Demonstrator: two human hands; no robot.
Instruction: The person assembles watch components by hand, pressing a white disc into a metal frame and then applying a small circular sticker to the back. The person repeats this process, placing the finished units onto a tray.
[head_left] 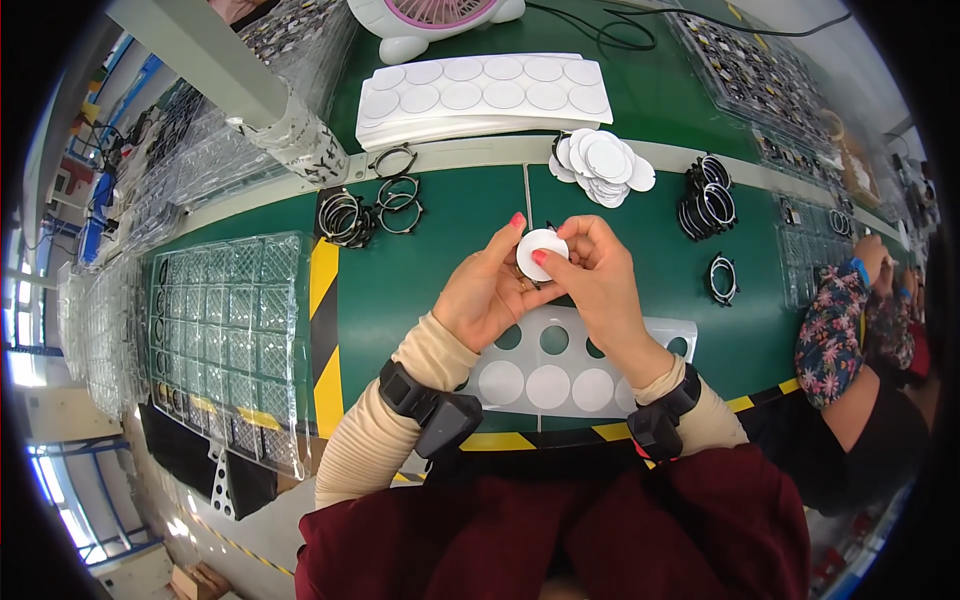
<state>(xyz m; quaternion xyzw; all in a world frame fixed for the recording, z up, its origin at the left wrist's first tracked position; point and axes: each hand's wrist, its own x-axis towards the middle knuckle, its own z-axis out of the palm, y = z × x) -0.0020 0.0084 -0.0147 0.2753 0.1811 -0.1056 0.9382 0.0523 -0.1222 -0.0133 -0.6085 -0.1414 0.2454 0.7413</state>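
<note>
The right hand (pixel 605 285) grasps a white disc (pixel 543 256), thumb flat on its face, in the centre of the frame. The left hand (pixel 480 295) holds the same piece from below, its thumb raised near the upper left edge. Good handling here probably means level support underneath, even thumb pressure and touching the rim rather than smearing the face.

Dark bits show at the disc's edge, perhaps a ring behind it; the disc and fingers hide too much to tell. Below, the right wrist covers part of the punched sheet (pixel 572 362). The disc pile (pixel 607 157), upper right of centre, and the ring cluster (pixel 707 200), farther right, overlap too much to count.
</note>
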